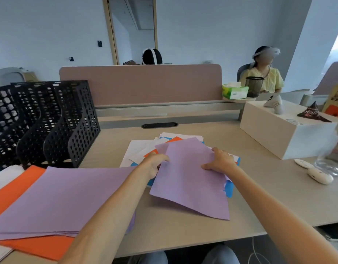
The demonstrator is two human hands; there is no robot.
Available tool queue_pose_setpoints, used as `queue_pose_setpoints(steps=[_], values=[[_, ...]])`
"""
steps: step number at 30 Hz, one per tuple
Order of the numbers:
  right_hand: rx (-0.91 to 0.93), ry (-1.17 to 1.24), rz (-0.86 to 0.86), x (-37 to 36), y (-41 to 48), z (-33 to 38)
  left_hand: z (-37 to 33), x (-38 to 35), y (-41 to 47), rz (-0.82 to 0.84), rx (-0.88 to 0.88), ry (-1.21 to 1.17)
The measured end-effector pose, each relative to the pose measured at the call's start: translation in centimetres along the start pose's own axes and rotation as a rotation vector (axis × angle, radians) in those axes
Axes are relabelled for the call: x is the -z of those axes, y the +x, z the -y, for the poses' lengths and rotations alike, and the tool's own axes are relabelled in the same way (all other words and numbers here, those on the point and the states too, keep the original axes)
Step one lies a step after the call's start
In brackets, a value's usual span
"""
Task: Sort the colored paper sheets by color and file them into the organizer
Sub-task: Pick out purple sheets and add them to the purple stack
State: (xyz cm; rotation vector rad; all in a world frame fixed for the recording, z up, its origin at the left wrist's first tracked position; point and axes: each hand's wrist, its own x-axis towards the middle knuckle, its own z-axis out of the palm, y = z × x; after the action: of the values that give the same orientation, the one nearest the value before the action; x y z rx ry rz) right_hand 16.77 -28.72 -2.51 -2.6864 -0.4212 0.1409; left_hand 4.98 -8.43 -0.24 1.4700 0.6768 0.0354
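A purple sheet (191,180) lies tilted on top of the mixed pile (145,151) of white, orange and blue sheets at the desk's middle. My left hand (155,162) pinches the purple sheet's left edge. My right hand (221,161) rests on its upper right part, thumb on the paper. To the left lies a sorted purple stack (69,197) over an orange stack (16,187), with white sheets (6,176) beside them. The black perforated organizer (50,122) stands at the back left, its slots showing no paper.
A white box (278,134) with small items on top stands at the right. Next to it are a clear bottle (333,153) and two white cases (319,175). A pink divider (141,82) closes the back. Two people sit beyond it.
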Motion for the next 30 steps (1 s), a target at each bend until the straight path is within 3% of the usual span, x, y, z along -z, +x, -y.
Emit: queue_pose_setpoints(steps=[6,13,15,18,21,27,30], values=[[-0.136,0.371,0.006,0.7,0.1,0.0,0.5,-1.0,-0.4,0.025,0.015,0.051],[-0.117,0.534,-0.104,1.6,0.6,-0.4,0.7,-2.0,-0.1,-0.060,-0.042,0.672],[-0.085,0.499,-0.077,1.8,0.8,-0.5,0.9,-2.1,0.1,-0.078,-0.054,0.721],[-0.001,0.396,-0.062,2.2,0.7,-0.4,0.9,-2.2,0.3,-0.069,-0.073,0.662],[0.192,0.344,-0.156,2.8,0.8,-0.5,1.2,-1.8,0.3,-0.061,-0.093,0.519],[0.332,0.795,-0.382,5.7,-1.7,-0.4,0.4,-1.7,0.6,-0.164,-0.263,-0.007],[0.343,0.895,-0.417,6.8,-2.2,-0.5,-1.3,-1.7,0.4,-0.088,-0.345,-0.102]])
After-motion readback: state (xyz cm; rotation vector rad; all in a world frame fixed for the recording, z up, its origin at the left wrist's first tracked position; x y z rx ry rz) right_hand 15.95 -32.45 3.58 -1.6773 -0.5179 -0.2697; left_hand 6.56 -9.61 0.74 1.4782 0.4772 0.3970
